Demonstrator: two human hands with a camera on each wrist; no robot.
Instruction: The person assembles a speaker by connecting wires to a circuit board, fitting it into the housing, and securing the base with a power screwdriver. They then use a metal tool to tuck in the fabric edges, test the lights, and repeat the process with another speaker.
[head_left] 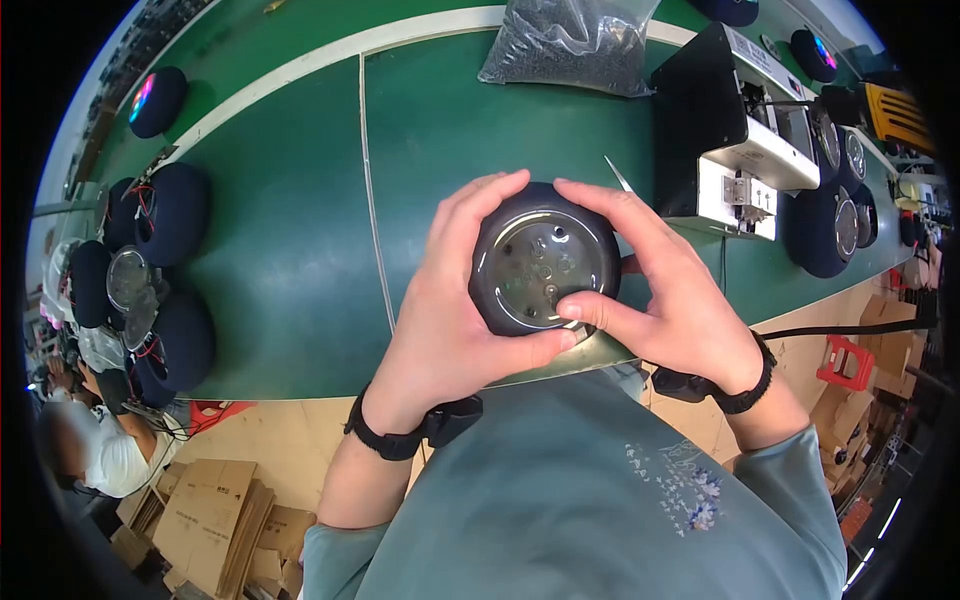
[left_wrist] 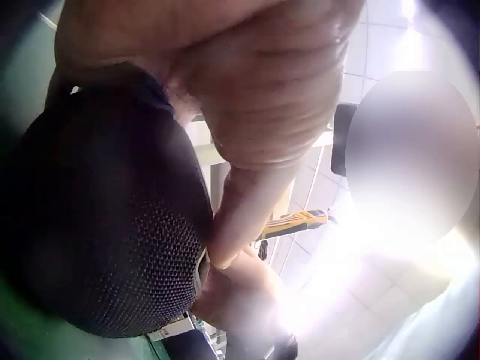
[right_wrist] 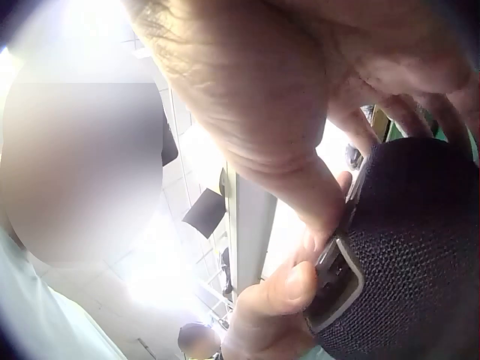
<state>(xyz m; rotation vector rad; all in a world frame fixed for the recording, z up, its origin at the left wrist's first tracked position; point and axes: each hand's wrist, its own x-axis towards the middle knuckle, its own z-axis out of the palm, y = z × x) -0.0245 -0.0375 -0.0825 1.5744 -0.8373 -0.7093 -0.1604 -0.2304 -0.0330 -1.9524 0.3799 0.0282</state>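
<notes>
A round speaker (head_left: pixel 545 270) with a dark mesh side is held between both hands over the front of the green table (head_left: pixel 290 250). Its clear, glossy round base faces up, showing small holes and fittings beneath. My left hand (head_left: pixel 440 295) grips its left side, fingers curled round the far edge and thumb along the near edge. From the right, my right hand (head_left: pixel 685 290) grips it too, its thumb pressing on the clear base near the rim. In the right wrist view, a light-framed cutout (right_wrist: pixel 341 289) shows in the mesh, beside the left thumb (right_wrist: pixel 296 289).
A black and white machine (head_left: pixel 700 130) stands at the right, with a pointed metal tool (head_left: pixel 618 172) beside it. Behind lies a clear bag of small dark pieces (head_left: pixel 570 45). More speakers stand at left (head_left: pixel 180 215) and right (head_left: pixel 815 235). Another person (head_left: pixel 120 450) sits at left.
</notes>
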